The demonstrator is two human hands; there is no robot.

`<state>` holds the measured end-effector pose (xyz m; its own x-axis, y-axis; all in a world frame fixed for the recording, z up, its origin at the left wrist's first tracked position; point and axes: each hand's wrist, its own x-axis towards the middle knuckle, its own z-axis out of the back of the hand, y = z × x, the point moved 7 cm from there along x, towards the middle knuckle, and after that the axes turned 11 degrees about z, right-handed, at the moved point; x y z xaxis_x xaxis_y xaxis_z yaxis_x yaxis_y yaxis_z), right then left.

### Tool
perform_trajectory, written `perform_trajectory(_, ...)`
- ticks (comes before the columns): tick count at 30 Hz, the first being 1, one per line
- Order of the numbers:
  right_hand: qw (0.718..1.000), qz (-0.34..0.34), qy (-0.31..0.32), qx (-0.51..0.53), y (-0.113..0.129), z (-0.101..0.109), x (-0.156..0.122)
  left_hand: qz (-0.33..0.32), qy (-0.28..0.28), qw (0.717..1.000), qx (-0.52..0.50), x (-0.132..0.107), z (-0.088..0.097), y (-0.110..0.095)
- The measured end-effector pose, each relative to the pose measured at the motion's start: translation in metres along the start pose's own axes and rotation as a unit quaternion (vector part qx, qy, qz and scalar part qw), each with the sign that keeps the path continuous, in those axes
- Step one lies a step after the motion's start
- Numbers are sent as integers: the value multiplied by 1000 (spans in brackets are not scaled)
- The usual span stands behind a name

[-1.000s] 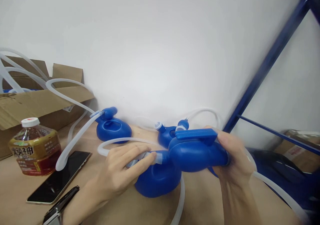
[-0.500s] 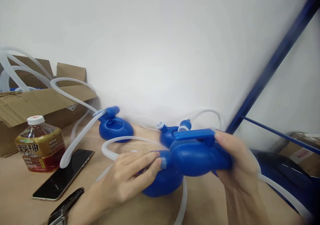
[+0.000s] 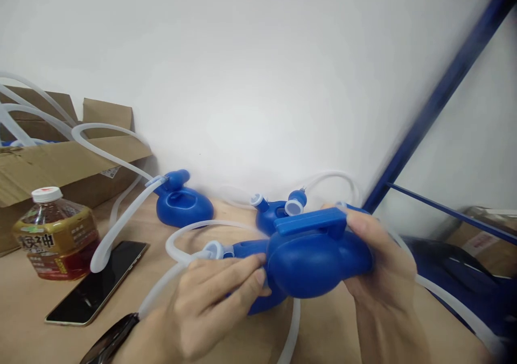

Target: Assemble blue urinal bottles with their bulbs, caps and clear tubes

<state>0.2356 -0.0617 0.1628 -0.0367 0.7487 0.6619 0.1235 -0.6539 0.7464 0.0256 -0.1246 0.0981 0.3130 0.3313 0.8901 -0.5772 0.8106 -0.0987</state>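
My right hand [image 3: 385, 261] is wrapped round the right end of a blue plastic urinal bottle [image 3: 311, 267], its thumb by the end of the handle [image 3: 309, 221]. The bottle is held up with its handle on top. My left hand [image 3: 220, 294] is closed in a pinch at the bottle's left end, on a small light-blue piece [image 3: 265, 285] mostly hidden by the fingertips. Behind that hand stands another blue bottle [image 3: 250, 248], partly covered, with a white funnel-shaped cap [image 3: 214, 250] near it.
A blue bottle [image 3: 186, 208] with a clear tube [image 3: 121, 229] stands left by the wall; another bottle [image 3: 269, 218] and a bulb-shaped blue cap [image 3: 297, 200] lie behind. A drink bottle [image 3: 58, 235], phone [image 3: 97, 283] and cardboard box [image 3: 84, 159] are left. A blue frame post [image 3: 440, 95] rises right.
The held bottle has shifted slightly left and down. My left fingertips are lower, hiding more of the light-blue piece. The white cap behind my left hand now shows.
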Motion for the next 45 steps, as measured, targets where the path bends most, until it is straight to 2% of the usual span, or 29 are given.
perform_trajectory(4,1000,9,18,-16,-2,-2,0,-37,-97,995,1,5,7,-3)
perform_trajectory(6,999,14,23,-36,-2,-7,-2,-34,-88,996,7,9,4,0)
perform_trajectory(10,989,66,23,-133,6,-19,-7,23,-9,1000,3,17,-9,15)
perform_trajectory(12,986,91,12,-139,8,-18,-8,29,-17,999,2,22,-6,17)
perform_trajectory(14,989,90,-4,-120,6,-8,-5,-12,-57,998,27,27,3,9)
perform_trajectory(17,988,90,-67,-104,2,19,-1,-52,-116,987,95,33,19,-6)
perform_trajectory(20,979,111,-141,-96,5,44,0,-18,-159,982,102,36,34,-9)
perform_trajectory(22,976,125,-157,-81,9,50,0,64,-122,989,52,38,35,2)
perform_trajectory(24,977,133,-156,-63,12,48,0,181,-18,983,-29,39,23,19)
perform_trajectory(26,978,134,-151,-49,14,43,-1,285,100,946,-120,33,4,31)
perform_trajectory(27,979,130,-149,-43,14,40,-1,327,142,921,-156,29,-4,34)
perform_trajectory(29,983,113,-144,-26,11,32,-1,388,190,882,-190,20,-14,36)
perform_trajectory(31,987,93,-131,-7,7,24,-1,416,201,867,-188,14,-18,37)
perform_trajectory(35,989,102,-111,1,4,13,-1,427,194,863,-187,8,-20,37)
perform_trajectory(40,987,122,-101,-22,4,14,-2,413,205,868,-186,4,-25,38)
perform_trajectory(45,983,149,-96,-45,7,17,-4,446,169,853,-213,-7,-28,43)
